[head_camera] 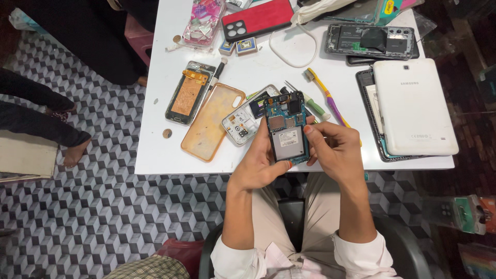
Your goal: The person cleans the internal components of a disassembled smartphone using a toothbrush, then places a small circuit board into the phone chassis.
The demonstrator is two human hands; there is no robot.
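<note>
The opened phone body with its bare blue-green circuit board and silver metal shield (287,129) is held up above the near edge of the white counter (155,129), between both hands. The left hand (258,163) cradles it from below and the left side, fingers curled round the frame and thumb pressed along its lower edge. The right hand (333,147) closes on its right edge, with a fingertip resting on the face of the board near the shield.

As far as the view shows, the dismantling is well along: the phone's back is already off and the board lies exposed. Just beside it on the counter rests a white plastic inner frame with small components (243,124), and next to that a translucent orange soft phone case (212,124), empty. A green-handled screwdriver (310,101) lies just behind the hands, with a yellow and purple toothbrush (325,95) near it. The board appears still seated in its frame, so its removal or refitting seems left to do; whether any screws remain I cannot tell.

Further off lie another opened phone with an orange copper-coloured sheet inside (188,93), a red phone case (258,19) and a white tablet back cover (413,106).
</note>
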